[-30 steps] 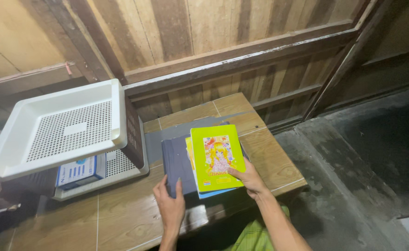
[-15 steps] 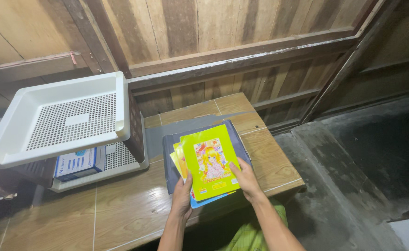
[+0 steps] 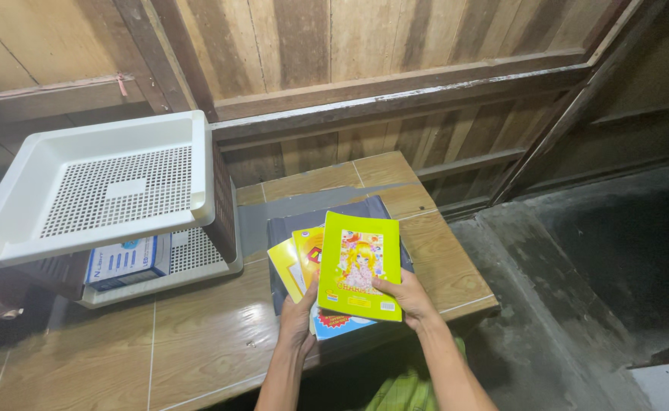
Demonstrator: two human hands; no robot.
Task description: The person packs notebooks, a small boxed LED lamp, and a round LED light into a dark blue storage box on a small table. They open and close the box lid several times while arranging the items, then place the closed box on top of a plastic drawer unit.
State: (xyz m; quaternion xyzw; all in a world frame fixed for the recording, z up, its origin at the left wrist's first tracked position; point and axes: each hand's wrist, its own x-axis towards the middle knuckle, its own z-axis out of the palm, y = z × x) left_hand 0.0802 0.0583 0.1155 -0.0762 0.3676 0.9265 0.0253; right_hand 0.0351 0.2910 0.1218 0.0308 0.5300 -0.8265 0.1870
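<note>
White plastic sits furthest left from where I watch: a perforated tray (image 3: 98,183) propped at a tilt over a second tray (image 3: 197,262), with a blue-and-white box (image 3: 125,260) lying in the lower one. Both stand on the wood-patterned tabletop (image 3: 197,335), against the plank wall (image 3: 349,46).

Moving right, I see my left hand (image 3: 300,320) under the fanned stack of booklets. Its thumb lies on top near the lower edge while the fingers go beneath, out of my sight, so I cannot tell how far they curl. It touches the yellow booklets (image 3: 296,259) and the blue-edged one (image 3: 334,323) peeping out at the bottom.

Next comes the lime-green booklet (image 3: 359,262) with a cartoon figure on the cover, uppermost in the fan, lying over a dark grey folder (image 3: 327,213) on the table. My right hand (image 3: 406,297) pinches its lower right corner, thumb on the cover, fingers closed lightly beneath.

To handle this well, I judge the left hand should keep the lower booklets pressed flat and together, so the fan does not slide apart, while the right hand grips only the top cover's corner, not the sheets below.
</note>
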